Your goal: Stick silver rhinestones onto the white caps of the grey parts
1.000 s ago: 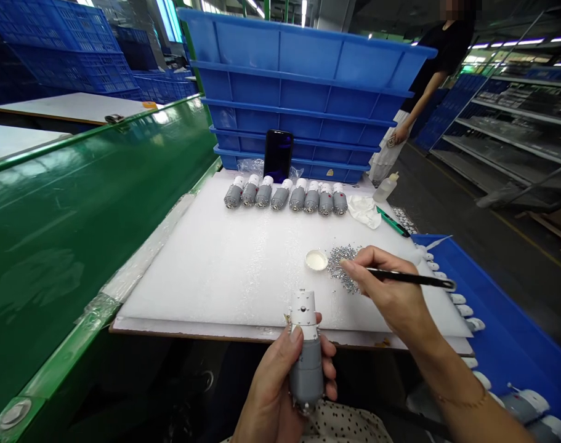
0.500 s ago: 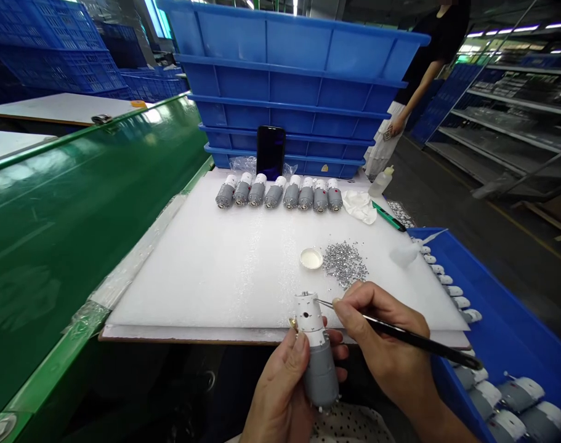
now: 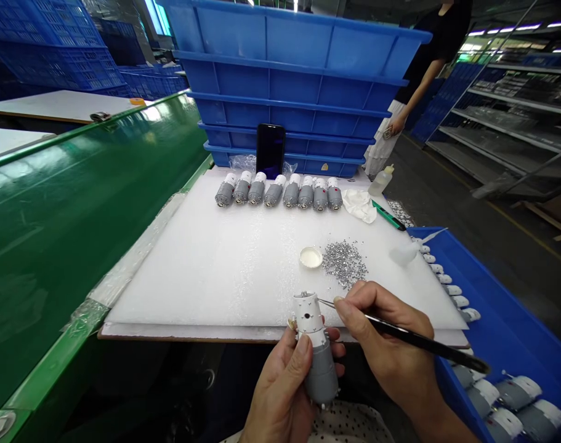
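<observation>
Left hand [image 3: 280, 394] wrapped firmly around grey motor [image 3: 322, 372], long axis near upright, tilted slightly, white cap [image 3: 308, 315] uppermost, over front edge of foam sheet [image 3: 192, 289]. Right hand [image 3: 386, 332] pinches tweezers [image 3: 382, 324] narrowly, tips just beside cap.

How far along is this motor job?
Looks done: eight motors lined up on the foam board, more in the blue bin. In hand: the left hand holds a motor, the right hand a pointed black tool at its white end. Left: a heap of tiny silver pieces.
</observation>
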Tool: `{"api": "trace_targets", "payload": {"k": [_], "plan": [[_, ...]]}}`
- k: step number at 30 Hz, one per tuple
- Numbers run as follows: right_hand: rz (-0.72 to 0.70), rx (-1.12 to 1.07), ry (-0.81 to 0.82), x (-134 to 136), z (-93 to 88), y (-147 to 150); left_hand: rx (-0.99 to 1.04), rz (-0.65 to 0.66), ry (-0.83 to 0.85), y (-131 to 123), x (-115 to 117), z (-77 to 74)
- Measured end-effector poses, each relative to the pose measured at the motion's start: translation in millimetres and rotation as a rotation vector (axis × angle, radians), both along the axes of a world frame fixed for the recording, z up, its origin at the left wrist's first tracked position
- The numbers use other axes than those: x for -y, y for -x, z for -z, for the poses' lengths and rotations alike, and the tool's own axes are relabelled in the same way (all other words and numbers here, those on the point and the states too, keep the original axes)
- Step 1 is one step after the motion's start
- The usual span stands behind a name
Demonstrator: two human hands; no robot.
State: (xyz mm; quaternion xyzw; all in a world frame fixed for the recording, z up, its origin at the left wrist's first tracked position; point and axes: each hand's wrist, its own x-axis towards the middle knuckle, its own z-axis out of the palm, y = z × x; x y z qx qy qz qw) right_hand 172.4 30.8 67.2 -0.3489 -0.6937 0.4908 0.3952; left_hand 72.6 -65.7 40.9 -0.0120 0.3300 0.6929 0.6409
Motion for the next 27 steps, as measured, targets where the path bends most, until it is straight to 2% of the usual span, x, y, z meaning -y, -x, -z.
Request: {"api": "trace_targets", "payload": {"k": [10, 19, 27], "plan": [[-0.009, 0.006, 0.018, 1.1, -0.6, -0.3, -0.008, 0.002, 0.006, -0.7, -0.5, -2.0], [-0.041, -0.028, -0.004, 2.2, 1.5, 2.7, -0.152, -0.05, 0.062, -2.3, 2.4, 4.9], [-0.047, -0.054, 0.041, 3.5, 4.0, 1.8, -0.179, -0.055, 0.068, -4.7, 5.1, -2.4]]}}
